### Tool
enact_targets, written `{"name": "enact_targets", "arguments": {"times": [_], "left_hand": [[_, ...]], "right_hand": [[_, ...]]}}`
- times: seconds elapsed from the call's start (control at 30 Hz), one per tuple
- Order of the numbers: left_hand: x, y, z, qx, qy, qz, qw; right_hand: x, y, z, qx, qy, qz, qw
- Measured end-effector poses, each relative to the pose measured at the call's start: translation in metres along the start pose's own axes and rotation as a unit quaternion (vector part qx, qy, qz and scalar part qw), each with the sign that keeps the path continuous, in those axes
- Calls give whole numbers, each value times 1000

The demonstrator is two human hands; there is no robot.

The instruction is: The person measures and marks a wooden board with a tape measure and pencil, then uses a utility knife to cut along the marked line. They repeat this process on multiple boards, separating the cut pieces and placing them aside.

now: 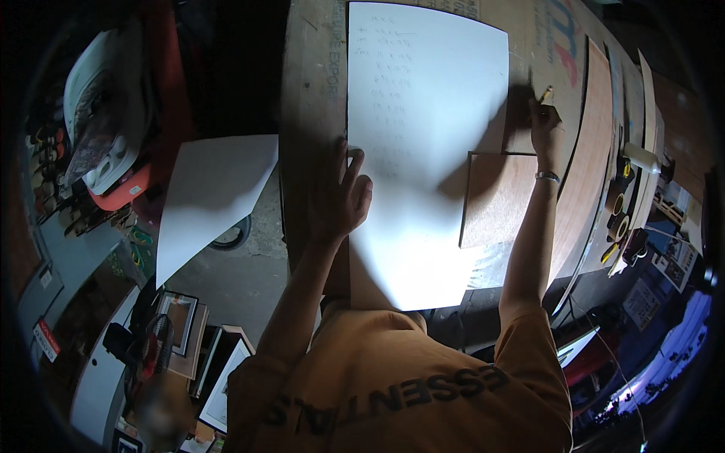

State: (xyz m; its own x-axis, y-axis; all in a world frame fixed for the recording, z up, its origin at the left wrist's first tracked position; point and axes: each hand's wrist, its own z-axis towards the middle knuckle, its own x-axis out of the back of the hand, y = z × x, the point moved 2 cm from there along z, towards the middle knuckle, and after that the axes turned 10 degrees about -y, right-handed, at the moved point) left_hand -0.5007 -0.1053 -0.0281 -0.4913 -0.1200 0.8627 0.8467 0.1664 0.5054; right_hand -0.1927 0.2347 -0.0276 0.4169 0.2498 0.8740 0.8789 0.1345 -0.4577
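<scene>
A long white sheet with faint handwriting lies on a brown work board. My left hand rests at the sheet's left edge, fingers apart and slightly curled, holding nothing visible. My right hand is closed on a yellow pencil, just right of the sheet. A square piece of plywood lies over the sheet's right part, beside my right forearm, and a shadow falls across the sheet above it.
Long wood strips lie at the right, with tape rolls and tools. A second white sheet is on the left, near a white-and-red object. Framed boards stand lower left. A cable crosses the lower right.
</scene>
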Motion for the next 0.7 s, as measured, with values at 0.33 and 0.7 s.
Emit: {"name": "enact_targets", "arguments": {"times": [0.33,0.7], "left_hand": [[12,5,6,-8,24,34,999],[10,15,-1,-1,43,81,996]], "right_hand": [[5,73,-182,-106,-62,-167,978],[-2,119,-172,-123,-2,-131,984]]}}
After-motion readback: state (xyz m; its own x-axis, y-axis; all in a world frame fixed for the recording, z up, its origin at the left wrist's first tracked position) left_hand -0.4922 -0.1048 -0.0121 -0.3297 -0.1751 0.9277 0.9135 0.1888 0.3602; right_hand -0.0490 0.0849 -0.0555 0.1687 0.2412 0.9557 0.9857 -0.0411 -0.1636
